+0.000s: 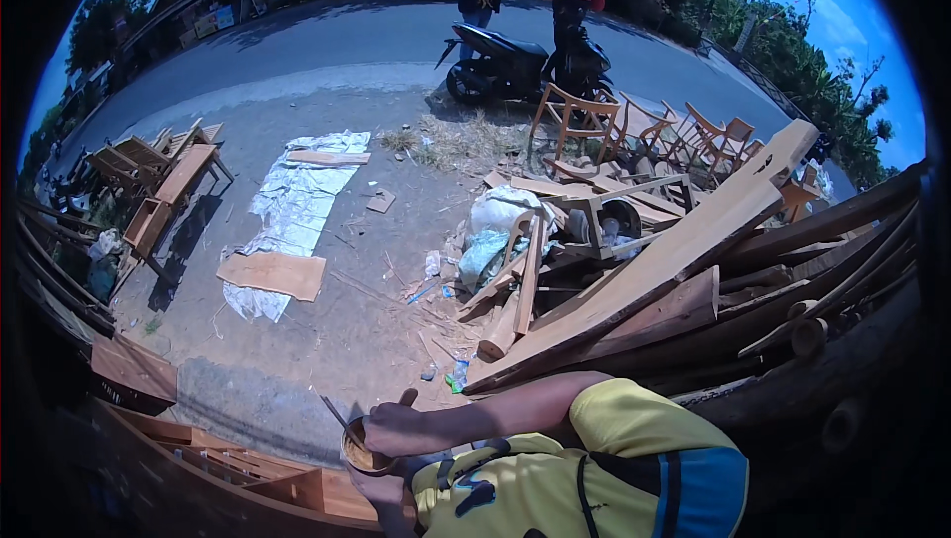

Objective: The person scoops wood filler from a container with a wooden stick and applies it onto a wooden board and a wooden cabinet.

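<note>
Low in the head view, my left hand (380, 487) supports a small round bowl (349, 454) from below and along its near side. Tan-brown stuff, perhaps a paste, lies inside the bowl. A thin stick (340, 415) leans out over the bowl's far left rim. My right hand (392, 430) is closed right at the bowl's right rim. Out of its far side pokes a brown, rounded end (408, 397), like the handle of a tool; the tool's other end is hidden by the hand and bowl.
Wooden furniture with slats (238, 459) stands at lower left. Wood boards (272, 274) lie on a whitish sheet (297, 203). A long plank (644, 270) and log pile fill the right, chairs (580, 120) beyond. A motorcycle (505, 62) and two people stand by the road.
</note>
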`<state>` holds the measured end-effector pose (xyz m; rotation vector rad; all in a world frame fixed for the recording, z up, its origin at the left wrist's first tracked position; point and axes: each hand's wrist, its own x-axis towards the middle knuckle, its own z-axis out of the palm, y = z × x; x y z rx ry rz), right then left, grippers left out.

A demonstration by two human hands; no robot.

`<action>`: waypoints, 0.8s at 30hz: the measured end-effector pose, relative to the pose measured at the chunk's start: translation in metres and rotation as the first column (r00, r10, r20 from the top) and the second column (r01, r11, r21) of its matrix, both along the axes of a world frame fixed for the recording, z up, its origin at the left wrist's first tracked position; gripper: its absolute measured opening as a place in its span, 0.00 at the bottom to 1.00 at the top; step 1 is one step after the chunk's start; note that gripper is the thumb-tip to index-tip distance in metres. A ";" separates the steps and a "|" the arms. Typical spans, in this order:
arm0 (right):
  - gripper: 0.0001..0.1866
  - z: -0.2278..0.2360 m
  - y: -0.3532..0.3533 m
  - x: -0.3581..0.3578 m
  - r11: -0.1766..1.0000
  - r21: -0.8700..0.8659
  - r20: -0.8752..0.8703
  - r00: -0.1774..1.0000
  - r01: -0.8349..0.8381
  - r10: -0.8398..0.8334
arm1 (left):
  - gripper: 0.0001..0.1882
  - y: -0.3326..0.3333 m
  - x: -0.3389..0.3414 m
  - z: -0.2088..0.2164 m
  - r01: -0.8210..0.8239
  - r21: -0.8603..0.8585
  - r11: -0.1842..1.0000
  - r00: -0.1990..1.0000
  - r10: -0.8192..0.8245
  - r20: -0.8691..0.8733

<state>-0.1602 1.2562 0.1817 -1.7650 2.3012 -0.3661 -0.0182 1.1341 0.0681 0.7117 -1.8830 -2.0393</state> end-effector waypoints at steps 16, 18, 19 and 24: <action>0.07 -0.005 -0.176 -0.118 0.981 -0.069 -0.146 0.971 0.183 -0.191 | 0.62 -0.199 -0.141 0.012 0.237 -0.549 0.801 0.971 -0.216 0.103; 0.07 0.003 -0.204 -0.126 0.991 -0.049 -0.141 0.981 0.127 -0.133 | 0.61 -0.221 -0.147 0.020 0.191 -0.573 0.797 0.981 -0.175 0.084; 0.07 0.001 -0.217 -0.129 0.991 -0.047 -0.137 0.982 0.123 -0.129 | 0.61 -0.233 -0.147 0.015 0.191 -0.570 0.799 0.981 -0.171 0.088; 0.06 0.003 -0.282 -0.155 0.997 0.015 -0.053 0.996 0.073 -0.072 | 0.56 -0.286 -0.155 -0.004 0.064 -0.569 0.820 0.998 -0.058 0.029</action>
